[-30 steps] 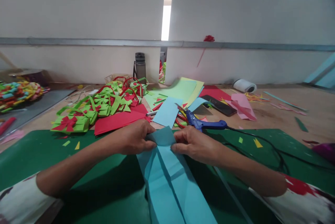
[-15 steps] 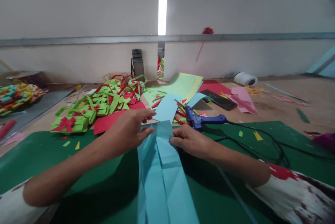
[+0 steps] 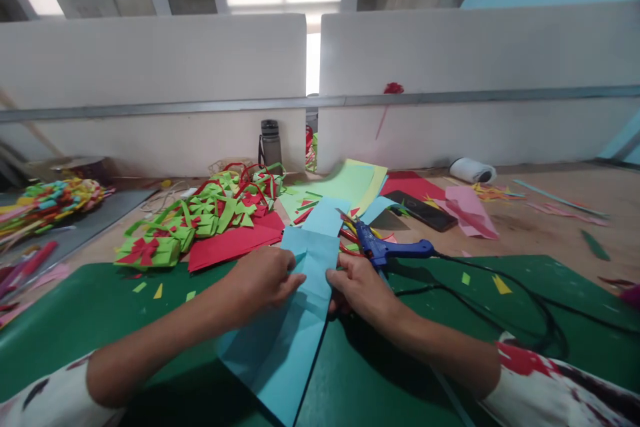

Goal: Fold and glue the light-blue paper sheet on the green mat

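Observation:
A long light blue paper sheet with fold creases lies on the green cutting mat, running from the mat's far edge toward me. My left hand pinches its left edge near the far end. My right hand grips the right edge opposite, fingers curled onto the paper. The sheet is tilted, its near end swung left.
A blue glue gun with a black cord lies just beyond my right hand, with red-handled scissors beside it. Green and red paper baskets, loose coloured sheets, a black phone, a grey bottle and a tape roll lie farther back.
The blue sheet has been turned, its near end swinging left. My left hand, lifted half a second ago, has come back down on the paper's left edge. The view has tilted upward.

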A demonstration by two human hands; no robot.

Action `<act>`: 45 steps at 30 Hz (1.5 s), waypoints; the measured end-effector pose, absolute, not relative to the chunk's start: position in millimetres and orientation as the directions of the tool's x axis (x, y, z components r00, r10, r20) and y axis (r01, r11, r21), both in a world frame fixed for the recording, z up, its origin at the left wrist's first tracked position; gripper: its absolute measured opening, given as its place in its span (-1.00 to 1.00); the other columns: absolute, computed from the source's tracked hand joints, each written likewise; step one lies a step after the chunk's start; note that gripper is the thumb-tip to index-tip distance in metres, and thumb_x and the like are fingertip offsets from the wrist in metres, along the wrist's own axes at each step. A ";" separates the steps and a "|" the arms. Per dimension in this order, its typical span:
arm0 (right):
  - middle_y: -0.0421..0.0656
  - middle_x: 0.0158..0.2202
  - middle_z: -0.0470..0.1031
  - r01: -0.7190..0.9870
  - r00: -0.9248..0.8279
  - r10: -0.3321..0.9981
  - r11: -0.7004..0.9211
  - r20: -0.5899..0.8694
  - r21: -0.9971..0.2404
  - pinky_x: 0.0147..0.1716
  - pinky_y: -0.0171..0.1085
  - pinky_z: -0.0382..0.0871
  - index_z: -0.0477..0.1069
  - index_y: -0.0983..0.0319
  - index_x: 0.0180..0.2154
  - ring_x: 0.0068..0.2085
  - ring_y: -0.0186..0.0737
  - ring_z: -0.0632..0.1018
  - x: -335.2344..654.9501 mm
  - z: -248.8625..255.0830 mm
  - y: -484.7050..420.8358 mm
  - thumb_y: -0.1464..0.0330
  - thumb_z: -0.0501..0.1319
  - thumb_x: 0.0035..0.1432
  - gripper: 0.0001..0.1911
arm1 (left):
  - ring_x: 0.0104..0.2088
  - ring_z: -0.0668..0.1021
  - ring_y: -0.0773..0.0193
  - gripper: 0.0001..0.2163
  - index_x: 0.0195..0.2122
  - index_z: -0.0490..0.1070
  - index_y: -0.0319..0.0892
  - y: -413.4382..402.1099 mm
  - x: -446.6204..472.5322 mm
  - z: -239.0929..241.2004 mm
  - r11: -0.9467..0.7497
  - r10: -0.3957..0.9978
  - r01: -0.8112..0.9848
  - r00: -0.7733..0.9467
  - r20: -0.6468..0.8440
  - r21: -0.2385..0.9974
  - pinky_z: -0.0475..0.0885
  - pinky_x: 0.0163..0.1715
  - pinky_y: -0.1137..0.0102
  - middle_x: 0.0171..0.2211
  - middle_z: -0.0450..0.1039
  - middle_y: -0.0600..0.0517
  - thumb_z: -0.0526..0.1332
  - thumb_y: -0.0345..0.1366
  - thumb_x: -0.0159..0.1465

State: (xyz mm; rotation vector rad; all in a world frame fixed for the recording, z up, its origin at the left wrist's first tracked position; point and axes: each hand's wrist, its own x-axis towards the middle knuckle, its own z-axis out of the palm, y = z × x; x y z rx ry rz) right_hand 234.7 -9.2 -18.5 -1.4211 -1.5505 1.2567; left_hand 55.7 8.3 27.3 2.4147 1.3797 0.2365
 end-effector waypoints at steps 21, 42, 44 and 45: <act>-0.24 -0.68 0.42 0.285 -0.262 0.939 -0.146 -0.224 -0.947 -0.73 -0.48 0.20 0.34 0.28 -0.46 -0.66 -0.37 0.46 225.6 -18.6 -24.4 0.41 0.10 -0.02 -0.91 | -0.45 0.39 0.20 -0.68 -0.05 0.30 -0.27 -29.0 49.3 10.8 -0.321 0.896 0.743 0.438 -0.065 0.587 0.23 -0.46 0.40 -0.47 0.35 0.04 0.12 -0.24 0.21; -0.25 -0.70 0.37 0.421 -0.296 0.888 -0.210 -0.353 -0.882 -0.75 -0.46 0.11 0.32 0.28 -0.68 -0.72 -0.48 0.30 223.2 -19.9 -23.7 0.35 0.13 0.02 -0.72 | -0.59 0.24 0.38 -0.78 -0.21 0.32 -0.25 -25.8 38.7 -12.8 -0.120 0.901 0.517 0.416 -0.127 0.847 0.13 -0.58 0.47 -0.61 0.14 0.22 0.17 -0.27 0.14; -0.24 -0.69 0.39 0.429 -0.287 0.890 -0.212 -0.355 -0.878 -0.76 -0.46 0.11 0.31 0.27 -0.68 -0.72 -0.47 0.31 223.0 -20.3 -23.4 0.35 0.14 0.01 -0.72 | -0.58 0.25 0.39 -0.78 -0.21 0.31 -0.25 -26.4 38.3 -13.9 -0.108 0.895 0.489 0.427 -0.130 0.866 0.14 -0.57 0.47 -0.60 0.15 0.22 0.17 -0.27 0.13; -0.24 -0.69 0.39 0.434 -0.284 0.890 -0.213 -0.357 -0.876 -0.76 -0.46 0.10 0.31 0.27 -0.68 -0.72 -0.47 0.31 222.8 -20.3 -23.3 0.35 0.14 0.01 -0.72 | -0.58 0.25 0.39 -0.78 -0.21 0.32 -0.25 -26.8 38.1 -14.3 -0.110 0.893 0.481 0.433 -0.126 0.870 0.15 -0.57 0.47 -0.60 0.16 0.22 0.17 -0.28 0.13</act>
